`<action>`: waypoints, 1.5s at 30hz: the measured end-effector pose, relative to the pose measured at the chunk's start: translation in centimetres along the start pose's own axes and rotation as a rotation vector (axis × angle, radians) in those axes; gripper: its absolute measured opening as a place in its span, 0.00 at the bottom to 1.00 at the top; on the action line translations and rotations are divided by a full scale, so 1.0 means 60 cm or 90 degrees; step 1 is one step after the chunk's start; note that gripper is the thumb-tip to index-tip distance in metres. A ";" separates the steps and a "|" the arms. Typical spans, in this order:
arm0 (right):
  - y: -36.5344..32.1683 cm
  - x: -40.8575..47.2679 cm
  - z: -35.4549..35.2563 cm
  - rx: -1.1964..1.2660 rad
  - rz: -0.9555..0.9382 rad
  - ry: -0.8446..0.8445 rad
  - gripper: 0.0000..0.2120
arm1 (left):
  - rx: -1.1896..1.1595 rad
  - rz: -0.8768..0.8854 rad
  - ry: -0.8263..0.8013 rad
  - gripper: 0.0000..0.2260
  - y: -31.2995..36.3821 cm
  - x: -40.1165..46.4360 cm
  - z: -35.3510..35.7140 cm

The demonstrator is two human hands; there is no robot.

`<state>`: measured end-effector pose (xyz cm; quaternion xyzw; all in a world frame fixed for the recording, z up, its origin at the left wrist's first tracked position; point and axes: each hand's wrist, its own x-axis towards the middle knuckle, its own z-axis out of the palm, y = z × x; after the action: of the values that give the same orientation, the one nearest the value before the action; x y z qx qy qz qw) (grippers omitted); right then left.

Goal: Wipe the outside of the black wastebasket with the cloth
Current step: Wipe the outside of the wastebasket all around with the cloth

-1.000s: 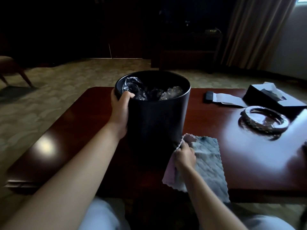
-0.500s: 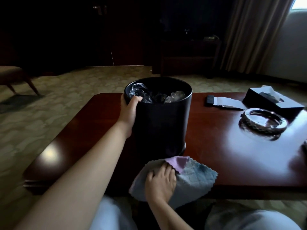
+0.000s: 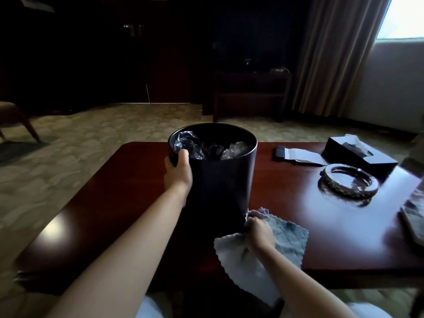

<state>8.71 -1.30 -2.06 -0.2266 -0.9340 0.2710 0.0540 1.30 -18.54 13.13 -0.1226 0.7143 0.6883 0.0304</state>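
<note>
L hand (image 3: 177, 173) is clamped on the rim of the black wastebasket (image 3: 218, 180), thumb hooked over the lip and fingers on the outer wall; R hand (image 3: 260, 232) has the cloth (image 3: 284, 239) bunched in a fist, pressed vs the bin's lower right side near the base, rest of it trailing off the table (image 3: 321, 237) edge. Bin stands upright mid-table w/ a crinkled plastic liner (image 3: 195, 148) inside: prob light, stiff, smooth-walled, so likely to slide or spin on the glossy top unless the rim grip stays firm. Cloth is soft and floppy, best wadded in the palm and kept flat on the wall.

Both arms out, L grip (image 3: 177, 173), R grip (image 3: 260, 234) curled
</note>
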 end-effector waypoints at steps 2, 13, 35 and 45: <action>0.000 0.015 0.004 0.118 0.077 0.013 0.07 | 0.011 0.008 0.008 0.33 0.000 0.008 -0.002; -0.014 0.016 -0.008 0.048 0.005 0.021 0.17 | 0.131 0.407 0.238 0.13 0.024 0.031 -0.014; -0.079 -0.045 -0.110 0.121 -0.017 0.168 0.08 | 0.334 0.331 0.366 0.12 0.044 0.003 -0.023; -0.077 -0.029 -0.117 0.159 -0.065 0.177 0.07 | 0.336 0.298 0.339 0.14 0.054 0.008 0.010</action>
<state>10.00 -2.18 6.37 -0.2058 -0.8867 0.3481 0.2240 0.07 -17.96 16.14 -0.1183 0.8569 0.4153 -0.2814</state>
